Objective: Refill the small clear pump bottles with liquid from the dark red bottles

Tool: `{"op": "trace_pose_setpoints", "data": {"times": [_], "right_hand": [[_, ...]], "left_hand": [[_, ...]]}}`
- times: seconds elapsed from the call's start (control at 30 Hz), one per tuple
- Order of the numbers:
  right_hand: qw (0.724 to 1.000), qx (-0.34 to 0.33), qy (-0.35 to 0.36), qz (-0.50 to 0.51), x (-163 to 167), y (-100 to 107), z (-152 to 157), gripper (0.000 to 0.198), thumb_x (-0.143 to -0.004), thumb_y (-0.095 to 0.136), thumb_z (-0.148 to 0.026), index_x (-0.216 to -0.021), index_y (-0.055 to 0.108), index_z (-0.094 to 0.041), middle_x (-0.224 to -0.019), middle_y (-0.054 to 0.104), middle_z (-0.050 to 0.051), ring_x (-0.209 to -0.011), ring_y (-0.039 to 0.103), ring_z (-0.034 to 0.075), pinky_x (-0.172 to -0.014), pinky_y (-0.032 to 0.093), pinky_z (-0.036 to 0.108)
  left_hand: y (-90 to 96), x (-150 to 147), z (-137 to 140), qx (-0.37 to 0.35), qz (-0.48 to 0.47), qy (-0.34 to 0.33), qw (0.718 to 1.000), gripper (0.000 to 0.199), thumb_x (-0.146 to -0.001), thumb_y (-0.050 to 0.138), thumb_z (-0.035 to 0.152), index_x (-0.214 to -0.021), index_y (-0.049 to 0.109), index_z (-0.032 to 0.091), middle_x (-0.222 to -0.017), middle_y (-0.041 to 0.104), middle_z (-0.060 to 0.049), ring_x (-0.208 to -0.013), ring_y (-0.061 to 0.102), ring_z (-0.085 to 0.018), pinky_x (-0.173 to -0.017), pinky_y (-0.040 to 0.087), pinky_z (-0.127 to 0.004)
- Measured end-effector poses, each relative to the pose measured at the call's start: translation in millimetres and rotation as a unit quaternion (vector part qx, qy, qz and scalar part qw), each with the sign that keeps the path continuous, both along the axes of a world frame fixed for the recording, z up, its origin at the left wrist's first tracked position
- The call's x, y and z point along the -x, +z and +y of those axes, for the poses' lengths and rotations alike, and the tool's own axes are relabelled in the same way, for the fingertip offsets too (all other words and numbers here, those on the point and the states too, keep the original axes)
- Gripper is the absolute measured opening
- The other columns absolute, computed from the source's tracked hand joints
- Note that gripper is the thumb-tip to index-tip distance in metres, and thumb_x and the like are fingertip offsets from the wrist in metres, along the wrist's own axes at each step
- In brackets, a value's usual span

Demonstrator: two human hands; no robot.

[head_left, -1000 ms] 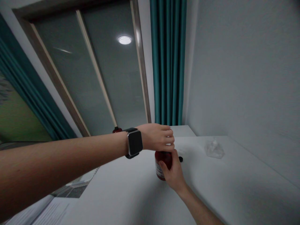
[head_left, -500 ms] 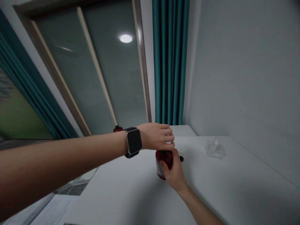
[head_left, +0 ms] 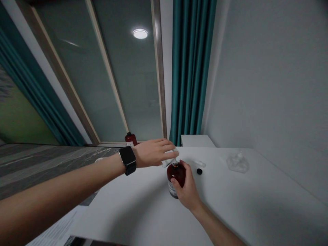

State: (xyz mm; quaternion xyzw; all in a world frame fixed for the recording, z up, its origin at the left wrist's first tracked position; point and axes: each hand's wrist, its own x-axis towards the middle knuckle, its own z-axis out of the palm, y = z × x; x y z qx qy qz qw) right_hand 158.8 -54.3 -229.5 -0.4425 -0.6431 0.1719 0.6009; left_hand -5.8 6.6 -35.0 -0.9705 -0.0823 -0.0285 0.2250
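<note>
A dark red-brown bottle (head_left: 172, 186) with a pale label stands on the white table, its mouth uncapped. My right hand (head_left: 188, 189) is wrapped round its right side, thumb in front. Just above and left of the mouth is my left hand (head_left: 155, 152), palm down, with a watch on its wrist. Its fingers curve over a whitish, see-through object (head_left: 167, 163) at the bottle's mouth; the hand covers most of it, so I cannot tell its kind. A small black cap (head_left: 199, 171) lies right of the bottle, beside a clear tube-like piece (head_left: 199, 163).
Crumpled clear plastic (head_left: 238, 162) lies on the right of the white table (head_left: 143, 212). Another red-brown bottle (head_left: 130, 138) with a black cap stands behind my left wrist. Printed papers (head_left: 57, 227) are at the lower left. A wall rises along the right.
My left hand has shifted left, uncovering the bottle's mouth and the whitish object. The view has tilted slightly, and the black cap and tube-like piece show more fully. My right hand keeps its hold.
</note>
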Motion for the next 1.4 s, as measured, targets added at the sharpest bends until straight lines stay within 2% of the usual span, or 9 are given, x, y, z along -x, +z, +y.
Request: {"op": "trace_pose_setpoints", "data": {"times": [0.3, 0.5, 0.6, 0.73, 0.9, 0.97, 1.1, 1.4], "right_hand": [[0.999, 0.017, 0.030, -0.006, -1.1, -12.3, 3.2, 0.059, -0.089, 0.058, -0.039, -0.139, 0.035, -0.019, -0.138, 0.049, 0.016, -0.129, 0.050, 0.031, -0.106, 0.044, 0.050], [0.999, 0.018, 0.029, -0.012, -0.8, -12.9, 4.2, 0.059, -0.089, 0.058, -0.036, -0.140, 0.033, -0.019, -0.138, 0.050, 0.016, -0.129, 0.050, 0.031, -0.107, 0.044, 0.050], [0.999, 0.026, 0.029, -0.002, -2.0, -14.3, 6.2, 0.061, -0.089, 0.058, -0.036, -0.141, 0.032, -0.019, -0.135, 0.052, 0.016, -0.125, 0.054, 0.030, -0.105, 0.045, 0.049], [0.999, 0.039, 0.024, 0.001, -3.9, -13.8, 8.2, 0.064, -0.089, 0.058, -0.037, -0.144, 0.029, -0.020, -0.134, 0.052, 0.016, -0.124, 0.054, 0.030, -0.105, 0.044, 0.051], [0.999, 0.043, 0.032, -0.005, -6.9, -11.8, 11.1, 0.064, -0.090, 0.056, -0.036, -0.145, 0.027, -0.021, -0.135, 0.052, 0.015, -0.125, 0.053, 0.030, -0.108, 0.042, 0.052], [0.998, 0.038, 0.045, -0.005, -8.1, -11.5, 13.1, 0.064, -0.090, 0.056, -0.036, -0.145, 0.026, -0.021, -0.136, 0.052, 0.015, -0.126, 0.053, 0.029, -0.108, 0.042, 0.050], [0.998, 0.038, 0.059, -0.005, -10.4, -10.9, 17.9, 0.060, -0.091, 0.056, -0.036, -0.143, 0.029, -0.021, -0.137, 0.053, 0.015, -0.128, 0.053, 0.027, -0.106, 0.045, 0.047], [0.996, 0.080, 0.040, 0.026, -12.8, -27.2, 33.7, 0.055, -0.090, 0.058, -0.034, -0.140, 0.037, -0.022, -0.143, 0.049, 0.014, -0.134, 0.047, 0.029, -0.112, 0.038, 0.050]], "left_hand": [[-46.5, 27.3, 1.9, 0.070, -0.117, 0.094, 0.986, 0.068, -0.077, 0.079, 0.023, -0.135, 0.045, 0.018, -0.134, 0.058, -0.015, -0.126, 0.052, -0.032, -0.104, 0.045, -0.049], [-93.2, 41.6, -1.1, 0.154, -0.247, 0.154, 0.944, 0.066, -0.078, 0.074, 0.022, -0.136, 0.044, 0.022, -0.135, 0.058, -0.014, -0.124, 0.055, -0.031, -0.104, 0.047, -0.050], [-121.9, 46.8, -0.1, 0.209, -0.327, 0.189, 0.902, 0.064, -0.079, 0.073, 0.029, -0.136, 0.042, 0.023, -0.133, 0.058, -0.014, -0.123, 0.056, -0.032, -0.104, 0.046, -0.053], [-154.4, 49.4, 6.1, 0.304, -0.426, 0.251, 0.814, 0.062, -0.078, 0.073, 0.032, -0.131, 0.042, 0.023, -0.132, 0.057, -0.013, -0.124, 0.056, -0.031, -0.107, 0.045, -0.054], [-185.0, 47.3, 14.3, 0.409, -0.533, 0.237, 0.701, 0.050, -0.083, 0.067, 0.032, -0.124, 0.040, 0.021, -0.125, 0.058, -0.011, -0.116, 0.061, -0.026, -0.105, 0.048, -0.048], [-193.1, 47.9, 15.4, 0.438, -0.544, 0.234, 0.676, 0.045, -0.085, 0.063, 0.034, -0.121, 0.039, 0.021, -0.120, 0.059, -0.011, -0.112, 0.062, -0.025, -0.103, 0.049, -0.047], [-200.0, 52.6, 13.8, 0.471, -0.543, 0.232, 0.655, 0.045, -0.086, 0.062, 0.037, -0.120, 0.037, 0.022, -0.119, 0.058, -0.011, -0.112, 0.062, -0.026, -0.103, 0.048, -0.047], [-203.8, 53.2, 13.0, 0.473, -0.562, 0.227, 0.640, 0.051, -0.080, 0.068, 0.040, -0.118, 0.040, 0.020, -0.117, 0.057, -0.013, -0.109, 0.060, -0.028, -0.102, 0.046, -0.050]]}}
